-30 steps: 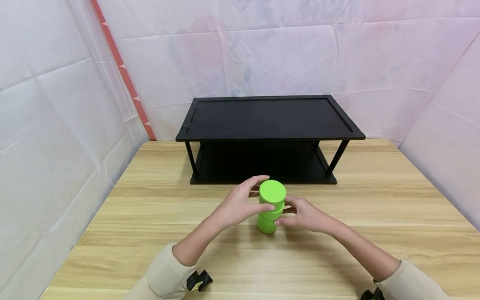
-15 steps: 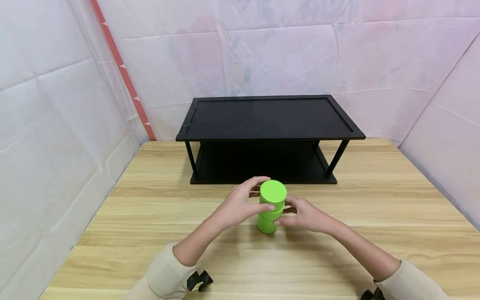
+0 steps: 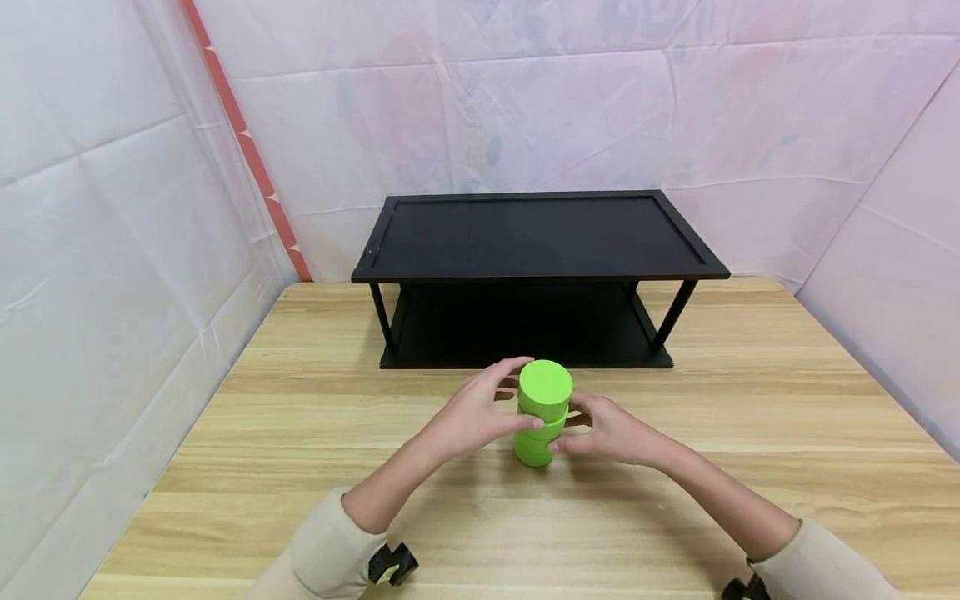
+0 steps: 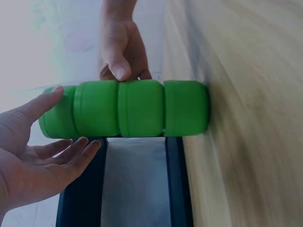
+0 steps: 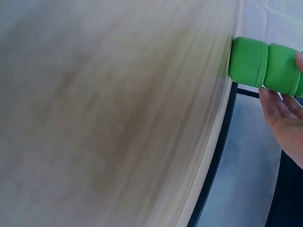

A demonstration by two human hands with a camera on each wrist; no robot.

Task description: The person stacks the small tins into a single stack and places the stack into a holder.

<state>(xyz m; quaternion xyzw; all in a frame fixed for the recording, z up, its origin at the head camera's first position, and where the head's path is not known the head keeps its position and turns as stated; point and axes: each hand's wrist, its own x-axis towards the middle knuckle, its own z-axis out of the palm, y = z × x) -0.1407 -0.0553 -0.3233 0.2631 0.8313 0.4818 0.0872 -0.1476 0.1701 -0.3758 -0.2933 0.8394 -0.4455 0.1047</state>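
Note:
Several green round containers with bevelled edges form an upright stack (image 3: 546, 402) on the table, in front of a black shelf. Seen sideways in the left wrist view, the stack (image 4: 142, 109) has its base against the wood. At the top piece, my left hand (image 3: 474, 417) surrounds it loosely; its thumb lies over the near side, while the other fingers extend behind with little bend. Lower down, my right hand (image 3: 617, 433) holds the stack from the right, thumb in front and fingers behind. The right wrist view shows only the lower part of the stack (image 5: 248, 61).
The black two-tier shelf (image 3: 525, 237) stands at the back of the wooden table (image 3: 300, 467). White sheeting (image 3: 540, 108) hangs behind and along both sides, with a red strip (image 3: 247, 142) at the left corner. Each sleeve carries a small black device (image 3: 392, 564).
My left hand has shifted slightly down and left: its thumb sits lower on the stack and its index finger has drawn back from the top. The right hand and the stack have hardly moved.

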